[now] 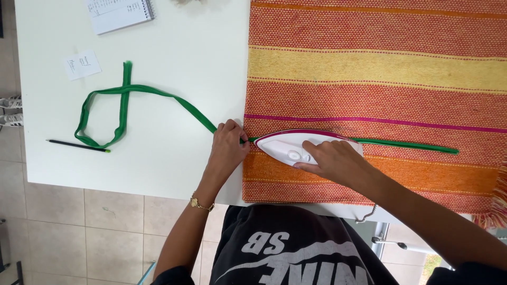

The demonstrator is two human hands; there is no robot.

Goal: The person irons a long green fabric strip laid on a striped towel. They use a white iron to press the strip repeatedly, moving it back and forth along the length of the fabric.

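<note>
My right hand (334, 162) is closed around the handle of the white and magenta iron (298, 147), which sits flat on the green fabric strip (158, 94) where it crosses the striped orange and yellow rug (380, 63). The iron's tip points left, close to the rug's left edge. My left hand (228, 143) is just left of the tip, fingers pinched on the strip at the edge of the rug, holding it taut against the white table (200, 47).

To the right of the iron, the strip runs straight and narrow across the rug to its end, lying flat; I judge that stretch to be pressed already. To the left of my left hand the strip climbs toward the far left over the bare table, loops round and crosses itself, with one end pointing to the far side. That looped part looks loose and uneven, so I take it as not yet ironed, and it is the longer share of the strip.

A black pencil (78, 145) with a green end lies just near of the loop. A small paper slip (82, 65) and a spiral notepad (120, 13) lie at the far left of the table, well apart from my hands
</note>
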